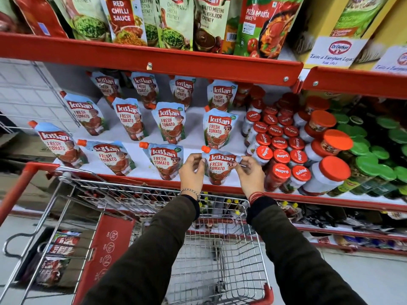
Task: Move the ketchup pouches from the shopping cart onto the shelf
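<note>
Both my hands hold one ketchup pouch [220, 167] upright at the front right of the white shelf [196, 139]. My left hand [192, 172] pinches its left top edge and my right hand [250, 172] pinches its right edge. The pouch is pale blue with a red label and an orange cap. Several matching pouches [167, 160] stand in rows to its left and behind it. The wire shopping cart [220, 256] sits below my arms, and its basket looks bare where I can see it.
Red-lidded jars [280, 156] crowd the shelf just right of the pouch. The red shelf lip [136, 179] runs in front. An upper shelf [154, 60] with sauce packs overhangs. More pouches lie in a dark crate [59, 256] on the floor at left.
</note>
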Tool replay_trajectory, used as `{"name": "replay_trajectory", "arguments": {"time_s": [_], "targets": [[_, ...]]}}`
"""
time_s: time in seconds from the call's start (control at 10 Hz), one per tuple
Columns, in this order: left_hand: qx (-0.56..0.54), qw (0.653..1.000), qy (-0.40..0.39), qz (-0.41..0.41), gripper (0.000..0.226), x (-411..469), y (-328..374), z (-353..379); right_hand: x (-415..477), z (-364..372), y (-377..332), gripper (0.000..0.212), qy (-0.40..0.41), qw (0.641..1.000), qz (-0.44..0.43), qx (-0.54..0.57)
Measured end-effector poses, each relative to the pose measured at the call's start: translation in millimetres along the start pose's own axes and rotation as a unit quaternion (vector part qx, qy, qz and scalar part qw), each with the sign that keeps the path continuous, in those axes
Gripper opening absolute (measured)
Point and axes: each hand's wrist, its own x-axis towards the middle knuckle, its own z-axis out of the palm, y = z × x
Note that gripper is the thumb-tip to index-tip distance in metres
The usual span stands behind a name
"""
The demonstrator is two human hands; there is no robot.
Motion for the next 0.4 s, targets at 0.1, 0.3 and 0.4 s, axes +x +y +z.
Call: {"name": "replay_trajectory", "arguments": {"time_s": [0.1, 0.3, 0.4], "targets": [[0.006, 1.0, -0.003, 0.018, 0.027, -2.6, 1.7, -3.5, -2.9, -1.7, -1.7, 0.022, -0.007, 1.0, 0.001, 0.004], [-0.024, 0.994, 0.024, 0.106, 0.037, -22.9, 27.9, -18.0, -25.4, -24.9, -29.5, 0.036, 0.006, 0.997, -0.073, -0.021], [-0.005, 0.977, 0.042, 0.209, 0.033, -33.8, 56.7, -25.8, -39.8, -49.7, -62.0, 0.031, 0.087, 0.985, -0.152, 0.012]]}}
